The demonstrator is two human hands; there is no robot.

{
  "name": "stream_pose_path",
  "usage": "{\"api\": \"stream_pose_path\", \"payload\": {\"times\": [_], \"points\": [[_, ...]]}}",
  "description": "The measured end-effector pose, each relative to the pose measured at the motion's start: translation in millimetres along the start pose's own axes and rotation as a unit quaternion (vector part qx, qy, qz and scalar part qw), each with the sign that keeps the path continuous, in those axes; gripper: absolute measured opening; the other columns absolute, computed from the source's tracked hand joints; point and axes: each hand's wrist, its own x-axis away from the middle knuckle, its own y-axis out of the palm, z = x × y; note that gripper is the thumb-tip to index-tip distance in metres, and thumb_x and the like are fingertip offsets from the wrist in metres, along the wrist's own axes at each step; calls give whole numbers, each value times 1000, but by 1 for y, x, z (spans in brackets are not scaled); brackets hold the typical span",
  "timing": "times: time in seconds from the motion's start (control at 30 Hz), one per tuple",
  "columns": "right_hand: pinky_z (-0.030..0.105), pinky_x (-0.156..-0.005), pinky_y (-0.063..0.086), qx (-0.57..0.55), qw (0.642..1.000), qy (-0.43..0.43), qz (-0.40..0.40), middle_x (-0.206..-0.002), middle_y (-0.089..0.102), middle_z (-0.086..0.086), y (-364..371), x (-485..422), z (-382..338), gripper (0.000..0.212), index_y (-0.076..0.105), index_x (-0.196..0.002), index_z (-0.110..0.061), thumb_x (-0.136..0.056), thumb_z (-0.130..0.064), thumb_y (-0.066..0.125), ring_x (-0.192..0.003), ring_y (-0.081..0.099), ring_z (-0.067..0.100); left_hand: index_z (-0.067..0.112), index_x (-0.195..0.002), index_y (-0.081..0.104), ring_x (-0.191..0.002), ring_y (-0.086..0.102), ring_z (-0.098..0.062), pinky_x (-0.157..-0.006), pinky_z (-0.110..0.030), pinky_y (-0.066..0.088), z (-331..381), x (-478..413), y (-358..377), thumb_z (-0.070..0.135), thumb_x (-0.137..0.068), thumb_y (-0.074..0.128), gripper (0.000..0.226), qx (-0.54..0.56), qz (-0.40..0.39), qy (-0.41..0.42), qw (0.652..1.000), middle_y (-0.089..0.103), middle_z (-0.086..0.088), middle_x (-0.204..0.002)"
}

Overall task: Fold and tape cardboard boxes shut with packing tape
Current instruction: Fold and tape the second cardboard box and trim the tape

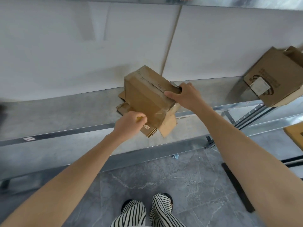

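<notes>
The fingers (142, 118) of the left hand (128, 124) are clenched round a small yellow thing (139, 119); what it is cannot be told. This hand sits at the 7 o'clock edge of the cardboard box (144, 97), touching its near face. The right hand (186, 95) grasps the box at its 3 o'clock corner: the thumb (170, 94) lies flat along the top edge and the other fingers curl over the far side, out of sight.

The box stands tilted on the metal shelf (65, 112), near the middle of the view, its closed face up with a dark slit running along the seam. Loose flaps (168, 126) splay from under it toward 5 and 8 o'clock. A strip of clear tape (159, 113) glints on the near corner.

At 2 o'clock, well apart, a second box (275, 74) with a white label leans on the same shelf against the pale wall (82, 46). A flat piece of cardboard (296, 135) shows at 3 o'clock, on a lower level. At 6 o'clock, striped trousers (136, 213) over a grey marbled floor (188, 185).
</notes>
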Motion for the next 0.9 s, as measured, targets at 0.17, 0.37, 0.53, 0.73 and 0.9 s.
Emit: {"api": "stream_pose_path", "payload": {"times": [0.17,0.37,0.53,0.73,0.9], "points": [[32,-68,45,-49,997,-27,-52,-84,57,-3,14,6,-23,60,52,-94,-15,-76,-72,55,-77,56,16,25,-106,63,-90,58,-21,-67,-29,33,-17,11,-23,27,-102,34,30,-97,73,-33,992,61,4,-91],[26,-57,42,-131,990,-21,-47,-85,58,-3,32,16,-47,56,52,-98,-15,-77,-67,60,-74,56,12,14,-148,29,-114,53,-38,-92,-44,40,-75,25,-59,12,-99,38,50,-182,130,-40,974,44,-10,-143],[34,-69,52,-149,988,-16,-47,-90,63,0,42,20,-60,57,56,-101,-13,-78,-66,59,-77,61,15,4,-145,29,-98,60,-36,-90,-47,40,-128,26,-71,6,-93,48,56,-232,134,-76,961,63,-14,-114],[35,-70,52,-168,985,-15,-41,-89,66,3,44,23,-64,56,59,-101,-12,-80,-63,60,-79,63,19,10,-142,39,-114,48,-39,-95,-45,34,-165,25,-60,8,-89,55,56,-260,90,-101,956,58,-14,-129],[37,-72,54,-207,978,-11,-39,-90,68,3,49,22,-61,54,60,-99,-14,-77,-63,62,-81,65,20,16,-143,38,-136,26,-35,-112,-44,17,-136,28,-58,23,-92,54,54,-152,150,-137,967,26,-9,-154]]}}
